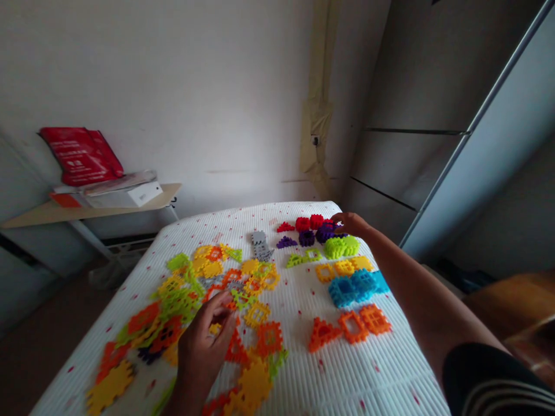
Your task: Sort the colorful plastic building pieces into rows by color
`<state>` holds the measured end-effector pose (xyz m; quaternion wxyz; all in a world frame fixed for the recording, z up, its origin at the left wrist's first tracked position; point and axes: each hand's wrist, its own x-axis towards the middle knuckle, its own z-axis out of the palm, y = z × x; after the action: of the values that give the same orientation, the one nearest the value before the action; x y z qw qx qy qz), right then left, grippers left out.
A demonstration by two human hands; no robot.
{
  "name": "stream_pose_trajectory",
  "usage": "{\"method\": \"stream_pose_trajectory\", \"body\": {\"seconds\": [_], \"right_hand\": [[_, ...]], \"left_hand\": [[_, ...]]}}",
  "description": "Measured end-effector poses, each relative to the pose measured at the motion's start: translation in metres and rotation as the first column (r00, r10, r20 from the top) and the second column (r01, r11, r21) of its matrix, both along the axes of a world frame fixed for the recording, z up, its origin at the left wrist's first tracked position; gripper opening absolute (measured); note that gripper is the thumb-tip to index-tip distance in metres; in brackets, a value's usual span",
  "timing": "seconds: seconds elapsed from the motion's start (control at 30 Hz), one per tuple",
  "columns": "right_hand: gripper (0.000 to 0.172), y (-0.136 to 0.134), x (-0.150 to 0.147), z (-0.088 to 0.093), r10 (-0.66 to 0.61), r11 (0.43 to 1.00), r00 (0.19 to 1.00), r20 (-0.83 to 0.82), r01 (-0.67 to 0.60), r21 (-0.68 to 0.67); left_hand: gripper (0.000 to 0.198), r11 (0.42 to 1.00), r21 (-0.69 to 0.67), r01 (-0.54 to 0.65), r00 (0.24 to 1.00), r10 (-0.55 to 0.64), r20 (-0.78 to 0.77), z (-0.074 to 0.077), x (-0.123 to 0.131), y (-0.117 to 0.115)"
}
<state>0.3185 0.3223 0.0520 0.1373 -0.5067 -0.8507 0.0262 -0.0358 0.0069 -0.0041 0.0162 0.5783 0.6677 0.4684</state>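
Note:
My left hand (203, 335) hovers over a mixed pile of plastic interlocking pieces, its fingers loosely curled, thumb apart from them, and nothing visible between. Around it lie orange square pieces (269, 338), yellow pieces (256, 315) and light green pieces (177, 306). At the far right of the bed, my right hand (353, 222) reaches to the purple pieces (325, 232); its fingertips pinch a purple interlocking piece (337, 227), partly hidden by the hand. Close by are red pieces (302, 224) and a stack of light green pieces (341, 247).
Sorted groups line the right side: yellow pieces (344, 267), blue pieces (355, 287) and orange pieces (352, 326). Grey pieces (260, 245) lie at the back. A side table (171, 193) at left bears a red bag (80, 156). A cabinet (403, 150) stands right.

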Motion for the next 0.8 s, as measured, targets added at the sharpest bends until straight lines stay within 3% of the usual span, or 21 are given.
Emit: {"method": "stream_pose_trajectory", "body": {"seconds": [0.2, 0.8], "right_hand": [[0.044, 0.018, -0.001, -0.013, 0.000, 0.998, 0.999, 0.042, 0.003, -0.058], [0.046, 0.018, -0.013, -0.013, -0.025, 0.995, 0.990, 0.140, 0.039, -0.093]], "left_hand": [[0.037, 1.000, -0.023, -0.019, 1.000, 0.019, 0.008, -0.005, -0.003, 0.000], [0.035, 1.000, -0.004, -0.008, 1.000, 0.008, -0.017, -0.006, -0.005, 0.000]]}}
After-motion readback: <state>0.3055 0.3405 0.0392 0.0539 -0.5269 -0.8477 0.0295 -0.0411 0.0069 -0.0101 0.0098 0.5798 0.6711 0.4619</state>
